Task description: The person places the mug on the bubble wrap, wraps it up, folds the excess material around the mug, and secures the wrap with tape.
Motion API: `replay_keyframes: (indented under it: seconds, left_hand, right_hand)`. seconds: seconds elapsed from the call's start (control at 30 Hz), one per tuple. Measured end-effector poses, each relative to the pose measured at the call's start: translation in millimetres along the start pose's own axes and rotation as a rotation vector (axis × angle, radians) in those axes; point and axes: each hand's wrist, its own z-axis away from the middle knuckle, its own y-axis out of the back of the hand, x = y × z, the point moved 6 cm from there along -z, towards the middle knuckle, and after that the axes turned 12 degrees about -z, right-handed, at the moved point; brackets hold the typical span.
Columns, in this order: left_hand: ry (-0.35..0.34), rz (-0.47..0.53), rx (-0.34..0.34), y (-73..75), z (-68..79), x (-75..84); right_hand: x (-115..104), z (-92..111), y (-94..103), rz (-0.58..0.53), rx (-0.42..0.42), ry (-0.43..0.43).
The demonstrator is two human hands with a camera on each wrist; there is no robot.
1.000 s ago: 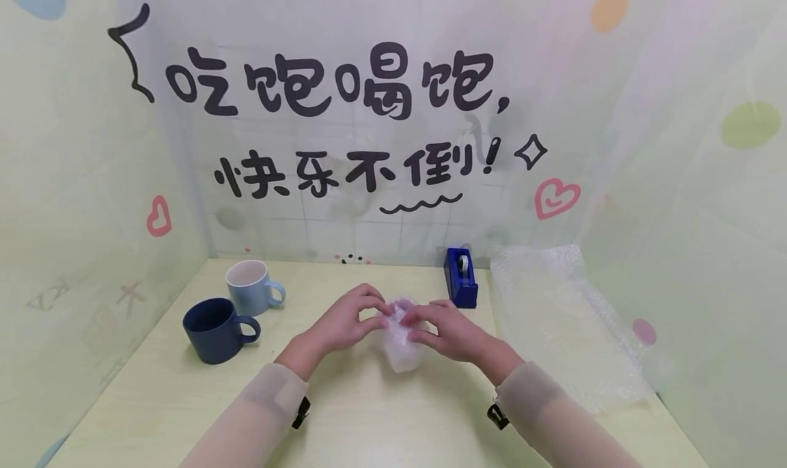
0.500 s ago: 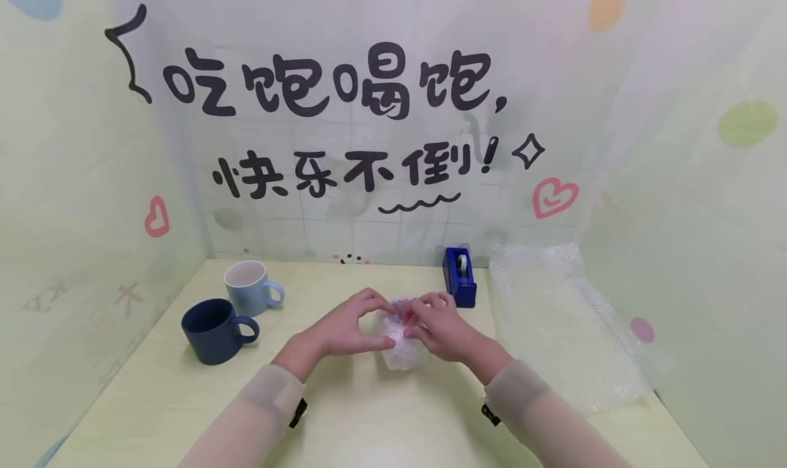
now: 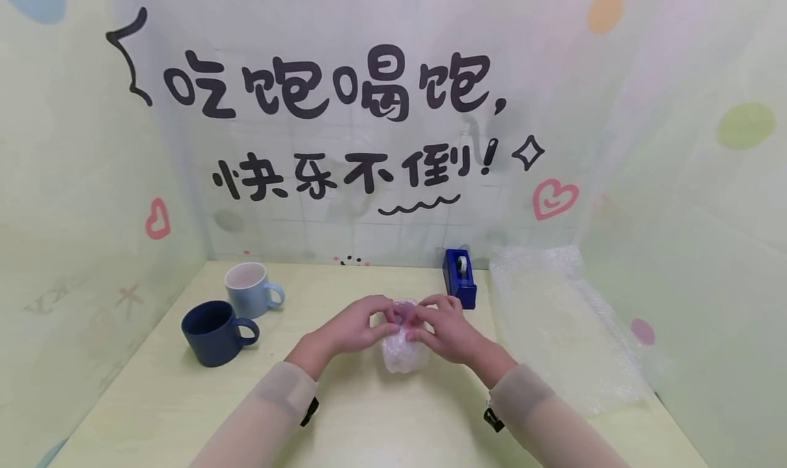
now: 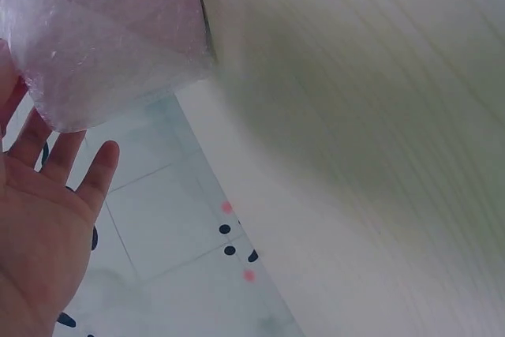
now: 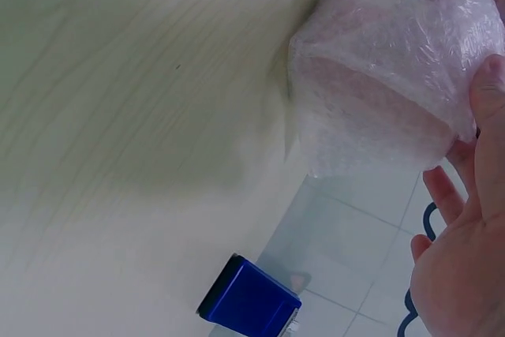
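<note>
A rounded bundle of clear, shiny bubble wrap with something pinkish showing through (image 3: 402, 353) sits on the pale, wood-grained tabletop (image 3: 381, 420), about midway between its left and right edges and towards its back edge. What is inside cannot be told through the layers.

Both bare hands are at the bundle's upper part. The left hand (image 3: 353, 328) pinches the wrap between thumb and forefinger; the left wrist view shows its little finger (image 4: 99, 171) stretched out, clear of the plastic. The right hand (image 3: 451, 331) grips the opposite side, likewise between thumb and forefinger, with its last two fingers (image 5: 444, 196) bent loosely away from the wrap. Long beige sleeves (image 3: 258, 413) cover the forearms.

Near the tabletop's back left corner stands a light blue ceramic mug with a pale interior (image 3: 247, 300). A wider navy blue mug (image 3: 212, 341) stands in front of it, closer to the left edge; both are upright with their handles pointing right.

A glossy blue tape dispenser (image 3: 464, 296) rests by the back edge, right of the bundle. Flat bubble wrap sheeting (image 3: 565, 331) lies along the right edge, reaching the back wall (image 3: 344, 17), which carries black Chinese lettering.
</note>
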Motion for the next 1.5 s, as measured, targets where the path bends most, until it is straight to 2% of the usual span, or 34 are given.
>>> replay_keyframes:
  seconds: [0.27, 0.37, 0.47, 0.57, 0.7, 0.87, 1.0, 1.1, 1.37, 1.5]
  left_hand:
    - [0.006, -0.042, -0.007, -2.2, 6.6, 1.4]
    - [0.073, -0.022, -0.039, -4.9, 11.2, -2.4]
    - [0.109, 0.001, -0.080, -8.7, 13.2, -5.0]
    - [0.071, -0.009, -0.096, -10.9, 11.5, -3.0]
    - [0.026, -0.021, -0.081, -11.9, 8.4, -0.4]
    - [0.050, 0.018, -0.047, -14.4, 11.8, -3.0]
    - [0.057, -0.023, -0.036, -11.6, 12.6, -3.9]
    - [0.055, -0.053, -0.056, -8.8, 11.6, -2.0]
    - [0.092, -0.029, -0.061, -8.5, 11.7, -2.9]
    - [0.064, -0.049, -0.087, -10.0, 11.8, -1.7]
  right_hand:
    - [-0.1, -0.5, -1.6, -0.009, 0.016, 0.024]
    - [2.9, 1.3, -1.6, -0.036, 0.028, 0.014]
    - [7.4, 1.5, -2.9, -0.105, 0.011, -0.009]
    - [11.5, 0.4, -4.1, -0.156, -0.015, -0.029]
    - [13.8, -0.1, -3.0, -0.166, -0.021, -0.027]
    - [14.4, 0.5, -3.8, -0.174, -0.029, -0.020]
    - [13.5, -0.8, -3.9, -0.162, -0.026, 0.001]
    - [13.4, -1.1, -3.0, -0.174, -0.030, -0.003]
    - [18.4, -2.6, -4.1, -0.219, -0.059, -0.058]
    - [21.2, -2.1, -4.4, -0.228, -0.068, -0.083]
